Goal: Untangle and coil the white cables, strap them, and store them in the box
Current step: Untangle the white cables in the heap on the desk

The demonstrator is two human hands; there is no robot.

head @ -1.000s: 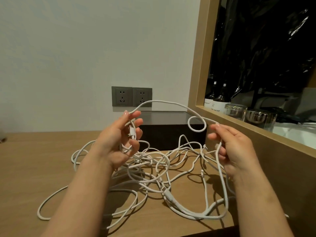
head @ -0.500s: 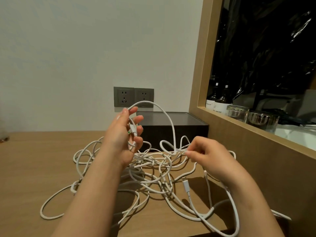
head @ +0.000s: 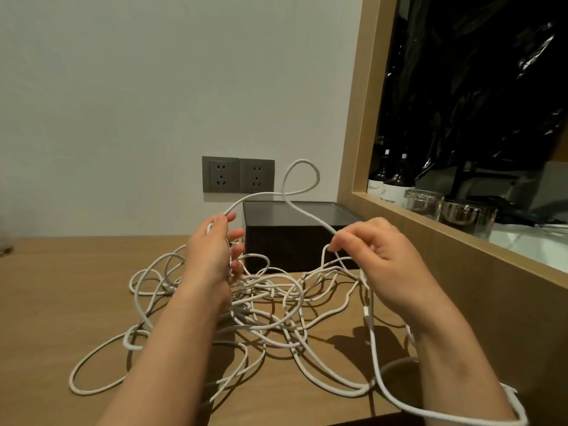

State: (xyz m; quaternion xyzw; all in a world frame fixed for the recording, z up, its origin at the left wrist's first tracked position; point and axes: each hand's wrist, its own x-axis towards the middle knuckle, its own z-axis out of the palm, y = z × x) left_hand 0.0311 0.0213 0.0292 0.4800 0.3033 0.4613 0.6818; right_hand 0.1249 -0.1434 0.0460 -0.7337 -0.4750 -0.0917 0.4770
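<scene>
A tangle of white cables point(head: 264, 305) lies spread over the wooden desk point(head: 61, 287). My left hand point(head: 212, 250) is raised above the pile, fingers closed around one cable with a few turns gathered in it. My right hand point(head: 378, 247) pinches the same cable further along, a little above the desk. Between the hands the cable rises and makes a small loop point(head: 299, 179) in the air. More cable hangs from my right hand down past my wrist. A dark box point(head: 292, 241) with its top open stands behind the pile, against the wall.
Two grey wall sockets point(head: 238, 175) sit above the box. To the right a wooden-framed ledge point(head: 461, 238) holds dark bottles point(head: 396, 182) and glass jars point(head: 424, 201). Cable loops reach the desk's near edge.
My right hand has risen from the pile and moved right, drawing out more cable. The loop between the hands now stands higher. My left hand has stayed about where it was.
</scene>
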